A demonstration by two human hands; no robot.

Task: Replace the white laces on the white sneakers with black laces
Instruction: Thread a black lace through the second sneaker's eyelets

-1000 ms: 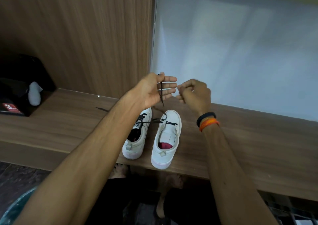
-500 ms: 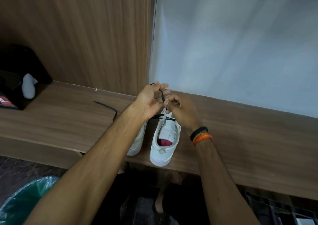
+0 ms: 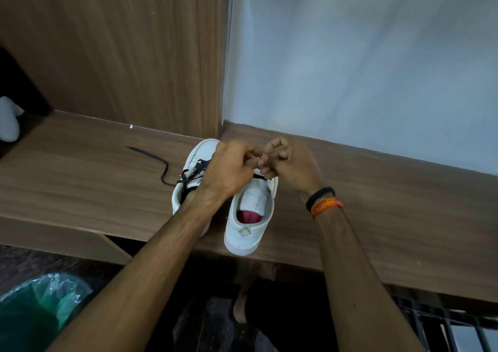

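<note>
Looking down from the head camera, I am seeing a long wooden shelf running under a wood panel on the left and a pale wall on the right. Two white sneakers are standing side by side on the shelf, heels toward me. The left sneaker is wearing black lacing across its eyelets, and a loose end of black lace is trailing away from it to the left along the wood. The right sneaker is sitting with its heel at the shelf's front edge, its red insole showing.

My left hand and my right hand are meeting fingertip to fingertip above the front part of the right sneaker. Both are curling tightly inward, fingers bunched as if pinching; a short black strand is showing just beneath them, but I cannot tell whether either hand actually has hold of it.

A green-lined bin is sitting on the floor at lower left. Black and orange wristbands are circling my right wrist.
</note>
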